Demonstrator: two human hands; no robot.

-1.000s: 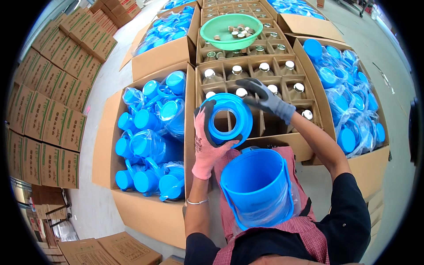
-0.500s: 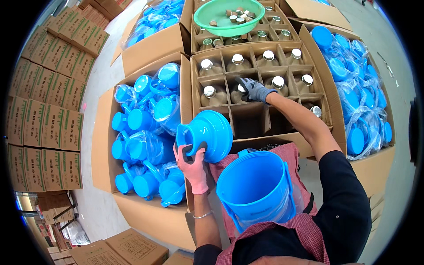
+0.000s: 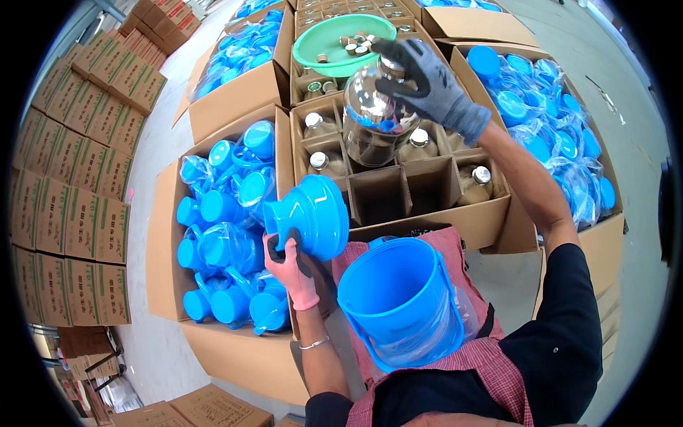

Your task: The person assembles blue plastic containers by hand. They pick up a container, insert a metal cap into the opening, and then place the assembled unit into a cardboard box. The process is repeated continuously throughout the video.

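Right grip (image 3: 437, 87): grasping flask (image 3: 366, 114) beyond bucket (image 3: 409, 331); flask's neck partly covered
Left grip (image 3: 293, 274): grasping collar (image 3: 314, 215) left of bucket; some fingers hidden
Bucket: base out of sight

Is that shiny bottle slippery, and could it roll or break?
The silver bottle may be slippery, being mirror-smooth; its glassy shine suggests it might break if bumped. Its round body would probably roll if laid down.

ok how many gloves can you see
2: a pink glove on the left hand, holding a blue collar, and a grey glove on the right hand, gripping a silver bottle near its top. No others show.
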